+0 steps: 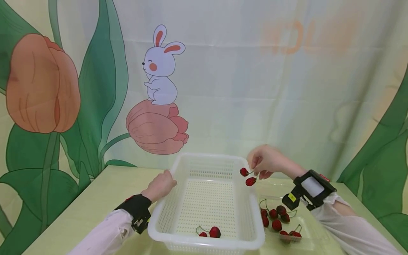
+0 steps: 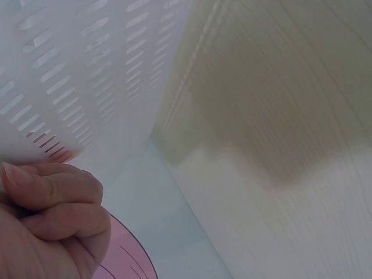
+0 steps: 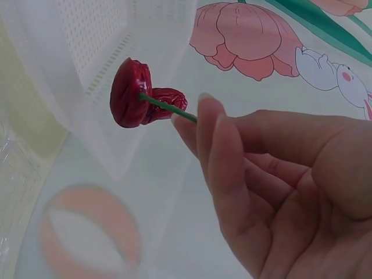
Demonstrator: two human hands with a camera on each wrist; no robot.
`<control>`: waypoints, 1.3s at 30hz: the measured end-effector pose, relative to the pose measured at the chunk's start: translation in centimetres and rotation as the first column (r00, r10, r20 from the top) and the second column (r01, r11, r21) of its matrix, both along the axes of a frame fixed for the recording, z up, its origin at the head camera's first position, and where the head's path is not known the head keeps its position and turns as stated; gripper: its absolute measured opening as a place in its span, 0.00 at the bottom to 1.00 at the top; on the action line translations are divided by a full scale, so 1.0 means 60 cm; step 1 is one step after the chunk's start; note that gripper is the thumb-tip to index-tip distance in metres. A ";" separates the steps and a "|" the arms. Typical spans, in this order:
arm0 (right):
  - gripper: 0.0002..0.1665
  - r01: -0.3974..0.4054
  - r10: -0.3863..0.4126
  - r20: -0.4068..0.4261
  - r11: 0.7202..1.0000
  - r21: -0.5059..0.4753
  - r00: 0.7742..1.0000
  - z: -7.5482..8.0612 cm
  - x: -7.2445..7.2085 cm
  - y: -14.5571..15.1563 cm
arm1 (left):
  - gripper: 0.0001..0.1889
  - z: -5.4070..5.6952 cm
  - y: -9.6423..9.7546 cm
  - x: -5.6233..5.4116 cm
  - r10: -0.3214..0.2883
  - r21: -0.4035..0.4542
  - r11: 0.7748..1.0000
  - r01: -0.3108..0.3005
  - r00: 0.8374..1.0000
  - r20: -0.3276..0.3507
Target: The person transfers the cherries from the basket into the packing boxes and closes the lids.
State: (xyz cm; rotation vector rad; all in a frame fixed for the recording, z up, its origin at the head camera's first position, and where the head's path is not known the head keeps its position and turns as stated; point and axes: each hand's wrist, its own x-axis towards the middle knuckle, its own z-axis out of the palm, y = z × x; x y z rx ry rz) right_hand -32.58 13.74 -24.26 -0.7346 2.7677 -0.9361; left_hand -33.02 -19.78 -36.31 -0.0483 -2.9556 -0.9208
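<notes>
My left hand (image 1: 160,186) grips the left rim of a white slotted plastic basket (image 1: 153,226); in the left wrist view its curled fingers (image 2: 70,224) are right at the basket's wall. Over the basket's right rim, near the far corner, my right hand (image 1: 267,160) pinches the green stems of a pair of red cherries (image 1: 250,181). The right wrist view shows one glossy, wrinkled cherry (image 3: 129,93) partly covering the other, with the stem between fingertips and thumb. Two cherries joined by a stem (image 1: 215,232) lie inside the basket near its front wall.
Right of the basket, a clear plastic tray (image 1: 307,228) holds several red cherries (image 1: 276,225) with green stems. The pale yellow table (image 1: 79,209) meets a hanging cloth (image 1: 223,88) printed with tulips and a rabbit, close behind the basket.
</notes>
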 end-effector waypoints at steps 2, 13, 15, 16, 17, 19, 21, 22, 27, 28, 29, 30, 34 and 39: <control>0.03 0.001 -0.001 0.003 1.000 -0.001 1.000 0.003 0.001 0.004 | 0.17 0.000 0.000 0.000 0.005 0.010 1.000 -0.005 1.000 0.011; 0.03 0.050 -0.051 0.064 0.999 0.016 0.997 0.012 0.008 0.036 | 0.17 0.003 -0.002 0.003 0.000 0.023 1.000 0.000 1.000 0.008; 0.02 0.055 -0.055 0.065 0.998 0.010 0.996 0.011 0.008 0.042 | 0.17 0.004 -0.002 0.003 0.002 0.031 1.000 -0.003 1.000 0.012; 0.02 0.057 -0.057 0.065 0.998 0.008 0.996 0.010 0.009 0.045 | 0.17 0.004 -0.002 0.004 0.004 0.034 0.999 -0.004 1.000 0.013; 0.02 0.059 -0.059 0.063 0.998 0.007 0.996 0.010 0.010 0.048 | 0.17 0.004 -0.003 0.005 0.004 0.037 0.999 -0.004 1.000 0.014; 0.03 0.061 -0.062 0.058 0.998 0.005 0.996 0.009 0.010 0.055 | 0.17 0.004 -0.003 0.005 0.003 0.036 0.999 -0.003 1.000 0.012; 0.03 0.070 -0.070 0.060 0.998 -0.001 0.996 0.007 0.011 0.063 | 0.17 0.003 -0.003 0.005 0.002 0.042 0.999 -0.002 1.000 0.009; 0.03 0.073 -0.073 0.061 0.997 -0.002 0.995 0.006 0.011 0.066 | 0.17 0.003 -0.002 0.005 0.001 0.041 0.999 -0.001 1.000 0.007; 0.04 0.086 -0.086 0.076 0.996 0.002 0.993 -0.003 0.011 0.088 | 0.18 0.000 -0.002 0.002 -0.003 0.029 1.000 0.003 1.000 0.003; 0.04 0.093 -0.094 0.078 0.996 0.011 0.992 -0.006 0.011 0.092 | 0.18 -0.001 -0.002 0.001 -0.003 0.030 1.000 0.003 1.000 0.004; 0.03 0.101 -0.102 0.081 0.995 0.019 0.991 -0.008 0.011 0.096 | 0.18 -0.001 -0.002 0.001 -0.004 0.029 1.000 0.004 1.000 0.004; 0.03 0.105 -0.107 0.082 0.994 0.030 0.991 -0.010 0.012 0.100 | 0.18 -0.002 -0.002 0.000 -0.005 0.027 1.000 0.005 1.000 0.003; 0.02 0.128 -0.133 0.091 0.990 0.059 0.987 -0.018 0.014 0.113 | 0.18 -0.002 -0.002 -0.001 -0.009 0.026 1.000 0.008 1.000 0.001; 0.02 0.144 -0.151 0.089 0.986 0.086 0.984 -0.028 0.016 0.127 | 0.18 -0.002 -0.002 -0.001 -0.006 0.032 0.999 0.006 1.000 0.007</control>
